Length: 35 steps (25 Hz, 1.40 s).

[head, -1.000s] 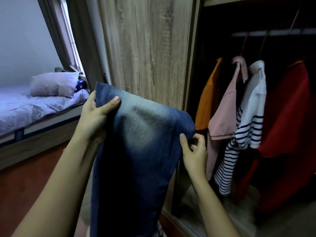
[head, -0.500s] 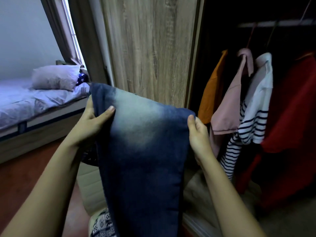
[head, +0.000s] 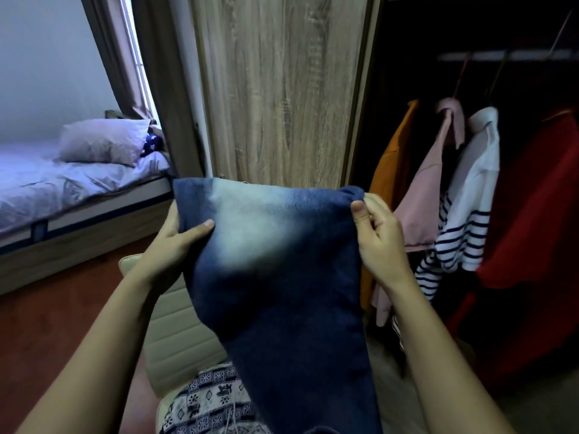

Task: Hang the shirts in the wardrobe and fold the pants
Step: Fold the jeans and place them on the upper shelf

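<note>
So both hands, left hand (head: 170,242) and right hand (head: 377,236), pinch the jeans (head: 275,277) left of the wardrobe (head: 470,57) shirts; I'd keep edges level before folding.

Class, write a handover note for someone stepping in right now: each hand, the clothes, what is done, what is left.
Left hand grips the jeans at their upper left corner; right hand pinches the upper right edge. They hang down before the wardrobe door.
Done: orange shirt, pink shirt, striped shirt and red shirt hang from the rail.
Left: fold the jeans; a patterned garment lies on the cream seat below.
</note>
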{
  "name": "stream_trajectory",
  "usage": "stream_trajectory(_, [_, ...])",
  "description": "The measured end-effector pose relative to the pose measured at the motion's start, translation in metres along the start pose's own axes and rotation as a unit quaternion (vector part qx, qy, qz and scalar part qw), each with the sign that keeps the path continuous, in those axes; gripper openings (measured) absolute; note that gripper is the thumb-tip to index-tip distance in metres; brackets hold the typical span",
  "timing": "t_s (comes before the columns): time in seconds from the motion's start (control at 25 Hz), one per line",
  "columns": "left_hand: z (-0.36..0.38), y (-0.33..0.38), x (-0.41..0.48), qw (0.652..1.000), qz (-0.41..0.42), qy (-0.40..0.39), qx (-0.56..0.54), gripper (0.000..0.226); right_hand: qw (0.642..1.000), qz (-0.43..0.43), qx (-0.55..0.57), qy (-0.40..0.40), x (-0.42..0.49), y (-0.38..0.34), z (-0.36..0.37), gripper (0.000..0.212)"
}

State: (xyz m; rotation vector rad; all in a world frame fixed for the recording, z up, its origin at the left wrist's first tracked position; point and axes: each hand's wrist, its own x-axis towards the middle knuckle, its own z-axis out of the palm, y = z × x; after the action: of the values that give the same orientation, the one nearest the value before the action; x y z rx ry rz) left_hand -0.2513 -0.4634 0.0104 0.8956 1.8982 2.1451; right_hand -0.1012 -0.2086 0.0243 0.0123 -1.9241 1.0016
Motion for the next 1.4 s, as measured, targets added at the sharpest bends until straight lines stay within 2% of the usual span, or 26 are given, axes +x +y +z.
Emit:
stream_trajectory(0.08, [0.010,-0.001,0.001,0.998,0.009,0.025,0.052,0.034,1.000,0.002,-0.012,0.028,0.001,-0.002,-0.008,0.034])
stream_trajectory(0.16, [0.020,0.001,0.006,0.993,-0.011,0.103,0.059,0.010,0.988,0.121,0.094,0.013,-0.002,0.002,-0.011,0.035])
stream_trajectory(0.24, [0.025,0.001,0.008,0.990,-0.086,0.109,0.005,0.021,0.941,0.270,0.205,-0.007,-0.010,0.009,-0.015,0.045])
stream_trajectory(0.28, [0.026,-0.001,0.007,0.991,-0.104,0.075,-0.040,0.019,0.937,0.284,0.203,-0.008,-0.015,0.013,-0.019,0.048])
stream_trajectory(0.32, [0.028,0.003,0.004,0.990,-0.110,0.034,-0.084,0.008,0.939,0.278,0.204,-0.005,-0.018,0.014,-0.023,0.045])
stream_trajectory(0.4, [0.026,0.012,0.008,0.991,-0.093,-0.026,-0.090,0.024,0.949,0.235,0.209,0.020,-0.020,0.010,-0.032,0.020])
stream_trajectory(0.48, [0.024,0.024,0.022,0.995,-0.097,-0.004,-0.025,0.026,0.965,0.176,0.193,0.030,-0.017,0.007,-0.035,0.007])
stream_trajectory(0.56, [0.020,0.027,0.033,0.982,-0.185,0.042,0.018,0.010,0.976,0.152,0.154,0.031,-0.021,0.007,-0.030,0.013])
stream_trajectory(0.6, [0.018,0.028,0.034,0.968,-0.247,0.036,0.024,0.006,0.978,0.147,0.144,0.039,-0.023,0.004,-0.027,0.016])
stream_trajectory(0.68, [0.018,0.026,0.028,0.949,-0.316,0.000,-0.009,0.016,0.975,0.143,0.155,0.073,-0.027,0.003,-0.024,0.020])
stream_trajectory(0.72, [0.018,0.025,0.026,0.949,-0.314,-0.015,-0.032,0.017,0.968,0.149,0.184,0.089,-0.028,0.002,-0.024,0.019])
stream_trajectory(0.8, [0.021,0.027,0.027,0.964,-0.251,-0.022,-0.081,0.014,0.936,0.187,0.280,0.104,-0.025,-0.003,-0.030,0.013])
stream_trajectory(0.92, [0.029,0.035,0.033,0.986,-0.125,0.026,-0.112,0.051,0.873,0.278,0.395,0.072,-0.017,-0.005,-0.046,0.019])
stream_trajectory(1.0, [0.032,0.038,0.031,0.986,-0.090,0.071,-0.119,0.056,0.836,0.338,0.430,0.047,-0.016,-0.004,-0.050,0.023])
stream_trajectory(1.04, [0.034,0.041,0.028,0.987,-0.079,0.088,-0.110,0.052,0.829,0.355,0.430,0.046,-0.016,-0.005,-0.049,0.023])
stream_trajectory(1.12, [0.036,0.047,0.017,0.993,-0.049,0.081,-0.070,0.044,0.845,0.361,0.394,0.038,-0.017,-0.003,-0.047,0.024])
stream_trajectory(1.2, [0.038,0.052,0.011,0.997,-0.021,0.061,-0.037,0.047,0.853,0.376,0.362,0.014,-0.012,-0.005,-0.047,0.051])
stream_trajectory(1.24, [0.039,0.054,0.010,0.998,-0.015,0.059,-0.032,0.052,0.850,0.392,0.352,-0.018,-0.008,-0.005,-0.049,0.071])
stream_trajectory(1.28, [0.038,0.055,0.010,0.997,-0.013,0.063,-0.032,0.058,0.844,0.410,0.340,-0.060,-0.005,-0.013,-0.051,0.082])
stream_trajectory(1.32, [0.036,0.054,0.012,0.997,-0.016,0.067,-0.035,0.066,0.843,0.422,0.321,-0.095,-0.002,-0.016,-0.052,0.076])
stream_trajectory(1.4, [0.031,0.054,0.015,0.997,-0.033,0.062,-0.036,0.085,0.842,0.440,0.298,-0.093,0.000,-0.019,-0.049,0.050])
